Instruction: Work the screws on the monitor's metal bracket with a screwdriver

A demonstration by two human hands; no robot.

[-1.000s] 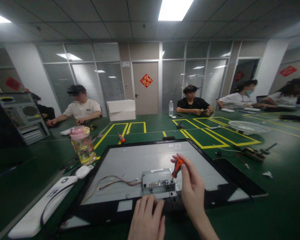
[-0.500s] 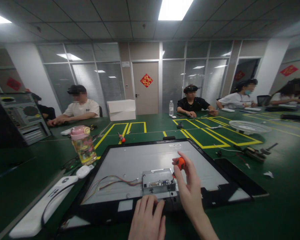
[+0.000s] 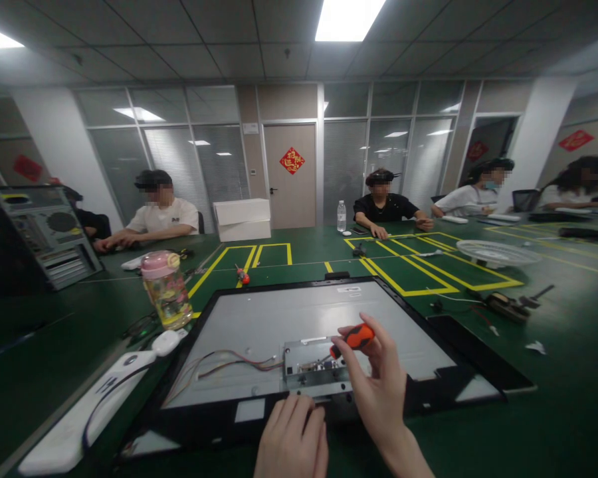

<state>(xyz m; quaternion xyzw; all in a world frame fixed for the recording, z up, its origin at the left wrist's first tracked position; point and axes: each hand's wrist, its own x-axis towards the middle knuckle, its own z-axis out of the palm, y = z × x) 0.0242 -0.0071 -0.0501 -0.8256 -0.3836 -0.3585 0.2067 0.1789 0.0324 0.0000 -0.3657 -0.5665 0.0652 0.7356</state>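
A monitor lies face down on the green table, its grey back panel (image 3: 259, 318) inside a black frame. A small metal circuit box (image 3: 311, 368) sits near the panel's near edge, with coloured wires (image 3: 229, 362) running left from it. My right hand (image 3: 376, 382) is closed on an orange-handled screwdriver (image 3: 353, 337), held almost level with its tip pointing left over the box. My left hand (image 3: 292, 438) rests flat on the black frame just in front of the box, fingers stretched out and holding nothing.
A pink-lidded bottle (image 3: 164, 289) and a white cover (image 3: 87, 408) lie to the left, an open computer case (image 3: 42, 232) at far left. A red-handled tool (image 3: 242, 275), a white box (image 3: 242, 219), a fan grille (image 3: 496, 252) and small parts (image 3: 503, 304) are farther off. Several people sit around the table.
My right hand has tipped the screwdriver from nearly upright at the box's right corner to almost level, tip swung left over the box. My left hand has barely moved.
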